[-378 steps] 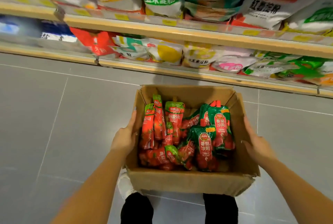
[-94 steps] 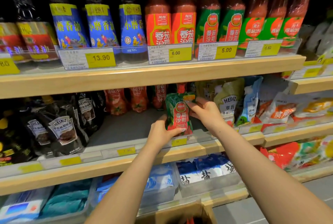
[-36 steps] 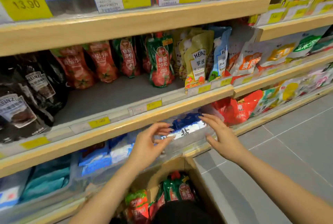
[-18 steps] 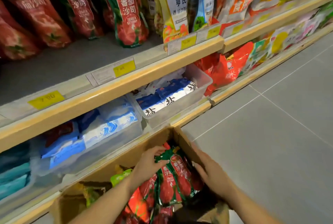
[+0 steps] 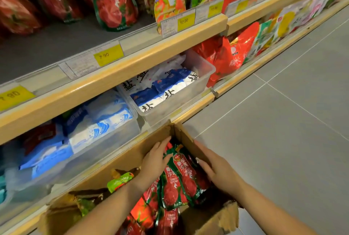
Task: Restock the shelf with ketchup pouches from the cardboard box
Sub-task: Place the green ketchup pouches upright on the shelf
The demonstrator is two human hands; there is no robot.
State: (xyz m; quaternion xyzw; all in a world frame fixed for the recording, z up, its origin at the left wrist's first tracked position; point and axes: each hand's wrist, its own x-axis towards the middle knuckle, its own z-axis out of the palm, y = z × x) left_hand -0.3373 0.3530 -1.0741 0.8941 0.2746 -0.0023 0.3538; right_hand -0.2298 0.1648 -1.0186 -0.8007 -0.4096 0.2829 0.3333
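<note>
Cardboard box (image 5: 186, 136) on the grey floor (image 5: 283, 140), pushed against the foot of the shelf unit, flaps open. Inside the box, a heap of red-and-green ketchup pouches (image 5: 170, 193), lying slanted and overlapping, spouts toward the box's far corner. Uppermost among them, one ketchup pouch (image 5: 186, 174) with a red label, between the two hands.

Left hand (image 5: 154, 163) inside the box, just left of that pouch, fingers straight and together, tips near the far corner; touching the pouch's left edge, by the look of it, but grip not closed around anything. Right hand (image 5: 217, 172) just right of the same pouch, by the box's right wall, fingers extended and relaxed, nothing held; contact with the pouch not clear.

Above the box, the middle shelf (image 5: 132, 62) with more ketchup pouches standing upright at its back, one shelved pouch (image 5: 113, 0) marked "TOMATO KETCHUP" foremost. Yellow price tags (image 5: 107, 56) along the shelf's front edge. Directly behind the box, on the lowest level, clear plastic bins (image 5: 200, 81) holding blue-and-white salt bags (image 5: 162, 91). Right of the bins, red packets (image 5: 226, 58).
</note>
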